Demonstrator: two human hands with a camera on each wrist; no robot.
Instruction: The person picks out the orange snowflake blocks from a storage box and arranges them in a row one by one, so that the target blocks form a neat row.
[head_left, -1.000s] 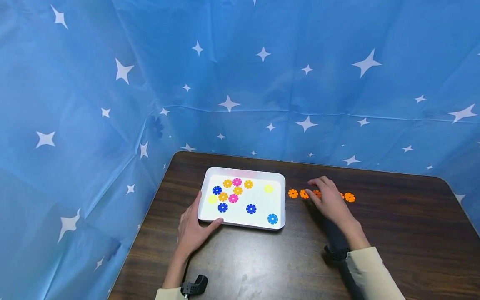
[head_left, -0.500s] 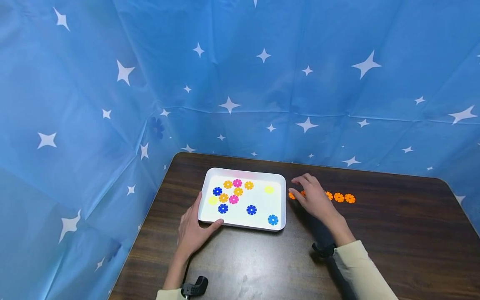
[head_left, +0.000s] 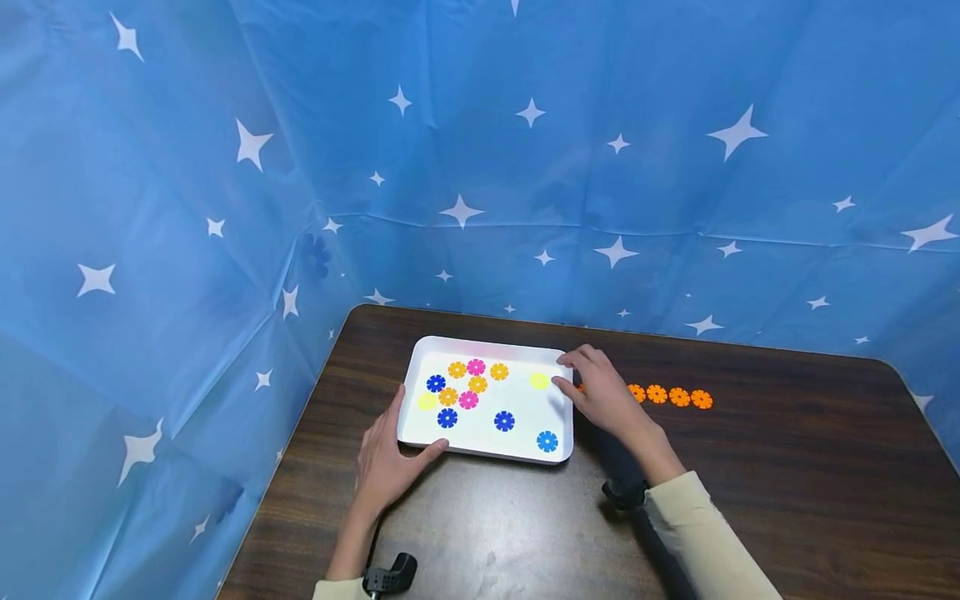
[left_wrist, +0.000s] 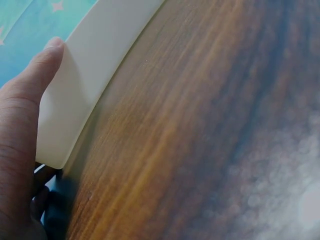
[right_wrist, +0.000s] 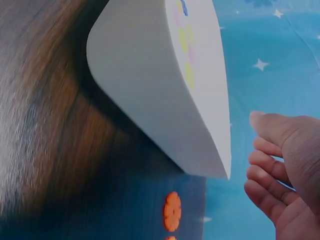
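Observation:
My left hand [head_left: 390, 462] grips the near left corner of a white tray [head_left: 487, 452], its thumb at the front rim and its fingers along the left side. My right hand [head_left: 603, 396] reaches over the tray's right rim, fingers loosely bent and thumb apart, with nothing seen between them. A yellow notched plastic disc [head_left: 539, 382] lies in the tray close by its fingertips. To the tray's right runs a row of orange notched discs [head_left: 657, 394], partly hidden by the right hand; one orange disc [right_wrist: 172, 212] shows beyond the tray's corner in the right wrist view.
Several more discs lie in the tray: dark blue [head_left: 504, 421], pink [head_left: 468, 400], golden orange [head_left: 498, 372] and a light blue one [head_left: 547, 442]. The dark wooden table [head_left: 810, 467] ends at a blue star-printed cloth [head_left: 570, 183] behind and to the left.
My right hand has moved left along the row of orange discs to the tray's right rim, uncovering the discs at the row's right. The left hand stays on the tray.

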